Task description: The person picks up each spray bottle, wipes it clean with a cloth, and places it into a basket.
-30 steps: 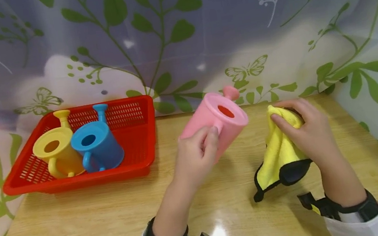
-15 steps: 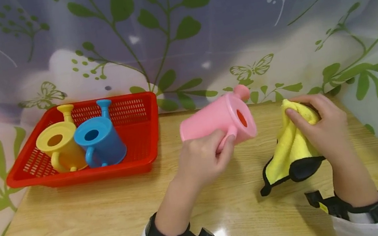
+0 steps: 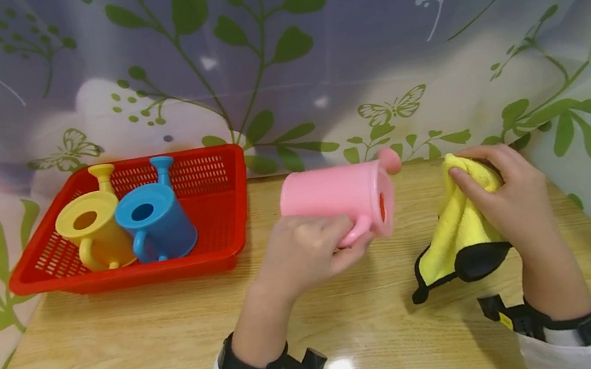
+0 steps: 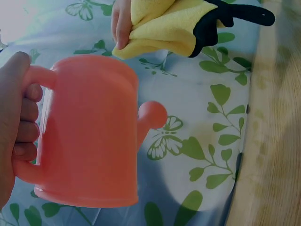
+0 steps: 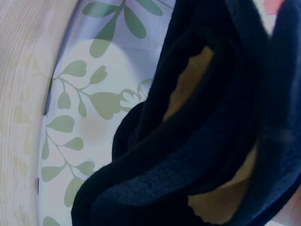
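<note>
My left hand (image 3: 301,250) grips the handle of a pink toy watering can (image 3: 325,193) above the middle of the table. The can lies nearly level on its side, its top opening facing right and its round spout head (image 3: 390,160) at the far right. In the left wrist view, the fingers wrap round the handle of the can (image 4: 91,136). Further right, my right hand (image 3: 515,194) pinches the top of a yellow cloth (image 3: 444,233) with black edging. The cloth hangs in folds; its dark underside (image 5: 155,181) fills much of the right wrist view.
A red plastic basket (image 3: 217,233) stands at the back left. Inside it, a yellow watering can (image 3: 107,236) and a blue one (image 3: 165,228) stand side by side. A leaf-patterned curtain (image 3: 270,87) rises behind the wooden table (image 3: 144,357).
My left hand has tipped the pink watering can from a slant to almost level, turning its opening to the right. The right hand and cloth have shifted slightly rightward in view.
</note>
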Tool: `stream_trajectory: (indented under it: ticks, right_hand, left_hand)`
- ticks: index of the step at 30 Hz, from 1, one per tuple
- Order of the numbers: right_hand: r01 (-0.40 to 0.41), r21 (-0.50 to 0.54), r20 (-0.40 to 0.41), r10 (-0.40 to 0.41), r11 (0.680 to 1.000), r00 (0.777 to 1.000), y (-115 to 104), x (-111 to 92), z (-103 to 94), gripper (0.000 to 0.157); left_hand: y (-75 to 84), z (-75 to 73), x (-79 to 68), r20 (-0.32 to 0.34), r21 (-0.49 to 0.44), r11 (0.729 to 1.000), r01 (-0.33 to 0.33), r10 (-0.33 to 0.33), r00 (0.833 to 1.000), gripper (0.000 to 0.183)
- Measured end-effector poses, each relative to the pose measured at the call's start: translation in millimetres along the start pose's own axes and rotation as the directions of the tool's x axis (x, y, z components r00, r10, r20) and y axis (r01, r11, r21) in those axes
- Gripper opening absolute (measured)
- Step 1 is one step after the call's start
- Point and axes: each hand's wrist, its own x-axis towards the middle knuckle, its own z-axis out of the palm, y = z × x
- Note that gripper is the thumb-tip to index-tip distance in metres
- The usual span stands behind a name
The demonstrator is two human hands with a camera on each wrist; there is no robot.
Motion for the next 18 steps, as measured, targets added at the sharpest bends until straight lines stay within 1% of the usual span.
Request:
stream_trajectory:
  ticks: [4, 8, 11, 15, 18]
  right_hand:
    - [0.005, 0.006, 0.006, -0.005, 1.0, 1.0, 0.5, 0.5, 0.8, 0.027]
    - [0.026, 0.02, -0.024, -0.025, 0.999, 0.999, 1.9, 1.7, -1.7, 0.027]
    - [0.05, 0.025, -0.04, -0.049, 0.998, 0.998, 3.0, 1.8, -4.2, 0.026]
    - [0.101, 0.017, -0.02, -0.101, 0.995, 0.995, 2.6, 1.4, -7.3, 0.029]
    - [0.168, 0.026, 0.004, -0.168, 0.985, 0.986, -1.0, 0.5, -8.9, 0.033]
  left_hand:
    - [0.7, 1.0, -0.5, 0.001, 0.002, 1.0, -0.027, 0.027, 1.0, 0.036]
    - [3.5, 4.8, 1.4, 0.008, 0.012, 0.999, -0.043, 0.043, 0.999, 0.035]
    - [5.9, 7.9, 2.2, 0.028, 0.027, 0.998, -0.048, 0.047, 0.998, 0.034]
    - [8.6, 10.5, 2.5, 0.061, 0.042, 0.998, -0.054, 0.051, 0.997, 0.035]
    - [10.9, 11.5, 2.9, 0.083, 0.05, 0.997, -0.064, 0.06, 0.995, 0.036]
